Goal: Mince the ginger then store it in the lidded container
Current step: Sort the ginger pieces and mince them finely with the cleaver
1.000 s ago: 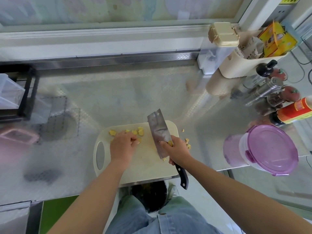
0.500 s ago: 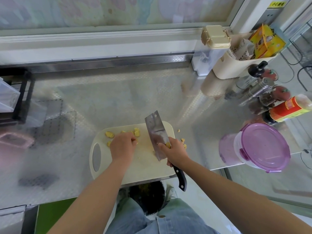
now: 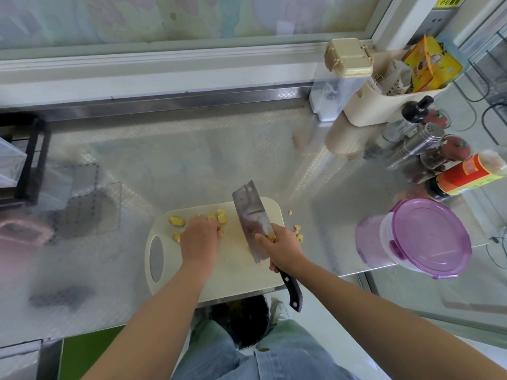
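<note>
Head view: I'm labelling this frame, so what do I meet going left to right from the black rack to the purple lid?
Black rack → cutting board's handle hole → left hand → cleaver → right hand → lidded container.

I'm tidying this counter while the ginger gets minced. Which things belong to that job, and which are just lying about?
In use: cleaver, ginger pieces, cutting board, purple-lidded container.

Lying about: red-labelled sauce bottle, steel shaker, cream caddy, black rack, beige-lidded clear box.

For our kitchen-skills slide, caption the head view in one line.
Right hand grips a cleaver over the cutting board while the left hand holds ginger chunks.
</note>
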Motion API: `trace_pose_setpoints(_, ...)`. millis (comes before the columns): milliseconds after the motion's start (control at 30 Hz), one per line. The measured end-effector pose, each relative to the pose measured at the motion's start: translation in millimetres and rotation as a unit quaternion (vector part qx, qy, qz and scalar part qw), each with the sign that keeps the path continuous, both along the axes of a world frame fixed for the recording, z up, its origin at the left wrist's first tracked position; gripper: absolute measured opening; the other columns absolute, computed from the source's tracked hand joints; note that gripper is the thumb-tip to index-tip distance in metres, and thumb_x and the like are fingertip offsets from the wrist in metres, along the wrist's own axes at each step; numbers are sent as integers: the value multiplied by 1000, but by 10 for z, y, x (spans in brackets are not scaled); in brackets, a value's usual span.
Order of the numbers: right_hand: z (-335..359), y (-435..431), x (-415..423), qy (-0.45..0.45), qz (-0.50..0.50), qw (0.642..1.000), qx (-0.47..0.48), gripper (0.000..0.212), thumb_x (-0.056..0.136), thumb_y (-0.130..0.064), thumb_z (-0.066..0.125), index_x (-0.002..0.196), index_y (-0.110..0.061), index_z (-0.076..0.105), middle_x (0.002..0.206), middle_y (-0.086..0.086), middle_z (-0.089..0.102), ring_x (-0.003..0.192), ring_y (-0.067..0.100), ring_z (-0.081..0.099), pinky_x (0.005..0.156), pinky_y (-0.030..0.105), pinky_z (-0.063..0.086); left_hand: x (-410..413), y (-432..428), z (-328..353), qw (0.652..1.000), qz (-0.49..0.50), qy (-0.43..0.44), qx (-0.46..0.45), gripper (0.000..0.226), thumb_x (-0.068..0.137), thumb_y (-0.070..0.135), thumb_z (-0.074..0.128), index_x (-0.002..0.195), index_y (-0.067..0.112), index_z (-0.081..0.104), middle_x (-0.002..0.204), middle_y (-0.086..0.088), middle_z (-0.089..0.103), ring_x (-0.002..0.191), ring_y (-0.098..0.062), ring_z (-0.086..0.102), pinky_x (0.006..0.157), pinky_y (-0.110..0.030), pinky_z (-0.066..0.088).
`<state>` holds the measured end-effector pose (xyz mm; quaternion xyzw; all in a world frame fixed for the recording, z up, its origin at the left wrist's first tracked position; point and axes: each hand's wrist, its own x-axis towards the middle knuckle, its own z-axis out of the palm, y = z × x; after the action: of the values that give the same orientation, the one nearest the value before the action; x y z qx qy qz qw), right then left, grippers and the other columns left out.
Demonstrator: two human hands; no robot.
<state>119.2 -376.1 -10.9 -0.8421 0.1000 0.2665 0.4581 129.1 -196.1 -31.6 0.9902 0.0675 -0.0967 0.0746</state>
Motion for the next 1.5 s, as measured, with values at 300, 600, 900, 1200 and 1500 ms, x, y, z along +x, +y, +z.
trace_pose_setpoints(300, -10, -54, -49, 2, 2, 1000, -7, 24, 93, -26, 51, 72, -17, 45, 58, 3, 46, 35, 17, 52, 35, 24, 39, 5, -29, -11, 1000, 6, 7, -13, 18, 94, 27, 58, 107, 21, 68, 102, -2, 61, 103, -21, 52, 68, -29, 41)
trace_pose_setpoints(600, -31, -61, -106, -2, 8, 1000, -11, 23, 93, -29, 51, 84, -7, 50, 62, 5, 49, 35, 16, 54, 34, 23, 40, -60, 26, -15, 988, 36, -23, -150, 17, 85, 27, 69, 99, 19, 73, 96, -3, 65, 91, -21, 58, 72, -29, 44)
trace_pose_setpoints(900, -12, -38, -250, -64, 144, 984, -79, 22, 93, -32, 52, 94, -12, 63, 70, 9, 59, 50, 25, 61, 44, 26, 45, -444, 79, -6, 930, 126, 171, -301, 10, 70, 29, 82, 73, 21, 77, 73, 7, 73, 72, -9, 66, 72, -29, 53)
trace_pose_setpoints(1200, -92, 14, -448, -113, 296, 929, -192, 24, 95, -34, 46, 86, -12, 52, 72, 7, 53, 69, 27, 54, 59, 34, 44, -671, 131, -12, 954, 132, 142, -231, 17, 70, 27, 78, 58, 20, 68, 61, 4, 64, 63, -15, 62, 57, -24, 45)
trace_pose_setpoints(1500, -161, 48, -528, -125, 308, 921, -204, 24, 96, -30, 45, 87, -9, 52, 71, 6, 49, 65, 26, 48, 56, 30, 37, -820, 47, -105, 935, 219, 88, -266, 11, 76, 34, 76, 82, 24, 73, 87, 5, 71, 87, -16, 65, 71, -24, 45)
